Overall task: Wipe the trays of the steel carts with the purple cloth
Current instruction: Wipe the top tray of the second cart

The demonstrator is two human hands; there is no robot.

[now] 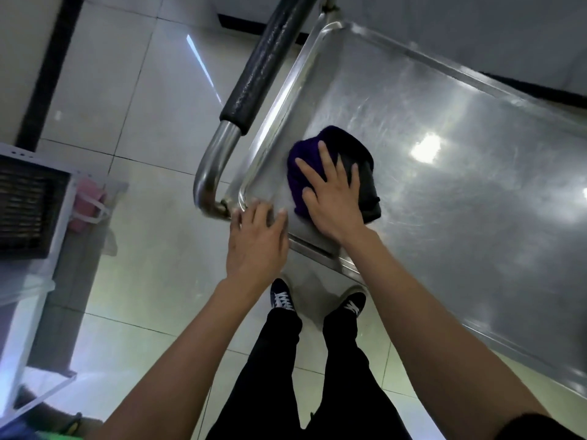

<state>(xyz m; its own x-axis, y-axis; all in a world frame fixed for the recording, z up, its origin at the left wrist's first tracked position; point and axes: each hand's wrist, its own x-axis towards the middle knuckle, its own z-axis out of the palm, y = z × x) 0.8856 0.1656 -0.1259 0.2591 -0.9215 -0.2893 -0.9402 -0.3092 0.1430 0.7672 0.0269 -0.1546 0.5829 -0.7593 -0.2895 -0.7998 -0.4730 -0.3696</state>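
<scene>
- Fingers of the right hand [333, 198] lie spread and nearly straight on the purple cloth [305, 166], pressing it flat against the tray; nothing is curled round it.
- Fingers of the left hand [257, 239] are loose and extended, tips resting on the tray's rounded corner rim at about 9 o'clock from the cloth, gripping nothing.
- Purple cloth is bunched on the top tray [460, 192] of the steel cart, near its corner, with a darker fold showing at 3 o'clock of the hand.
- Cart handle [254, 77], steel with a black padded sleeve, runs from 12 o'clock down past the tray's edge and bends in at the corner by the left hand.
- Down at 6 o'clock, the person's black trousers and dark laced shoes [282, 298] stand on the pale tiled floor [133, 90].
</scene>
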